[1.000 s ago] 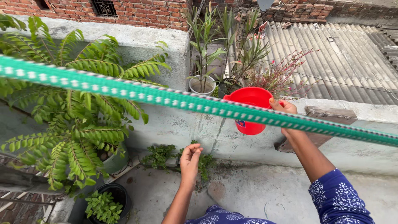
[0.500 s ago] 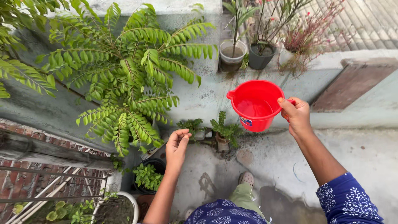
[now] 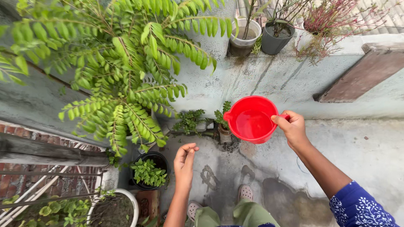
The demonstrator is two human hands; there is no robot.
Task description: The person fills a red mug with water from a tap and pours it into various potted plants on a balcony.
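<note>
Two bare hands are out in front of the person, above a stained concrete floor (image 3: 370,155) on what looks like a rooftop terrace. Far left, a wooden rail (image 3: 46,153) runs over a brick ledge, and a white pot (image 3: 130,201) with soil sits at the bottom edge. Above them spreads a big leafy plant (image 3: 122,75) with long feathered fronds, hanging over a black pot (image 3: 148,170) full of small green leaves.

The left hand (image 3: 185,162) floats free just right of that black pot, palm turned inward, fingers loosely curled and parted, holding nothing and touching nothing. Below it the person's light sandals (image 3: 245,192) and green trousers show against the wet patch on the floor.

Beyond the left hand, low green sprigs (image 3: 189,120) grow along the foot of the pale wall (image 3: 269,80), and a small clay pot (image 3: 224,133) stands there, partly hidden by the red mug.

The red mug (image 3: 251,120) hangs in the air over that small pot, roughly level, with water inside it. The right hand (image 3: 293,128) grips its handle, fingers wrapped tight around it, thumb on top; a blue patterned sleeve (image 3: 357,208) covers the upper arm.

On the wall top stand a whitish pot (image 3: 245,40) and a grey pot (image 3: 276,38), then a reddish twiggy shrub (image 3: 332,21). A brown slab (image 3: 366,75) lies at far right.
</note>
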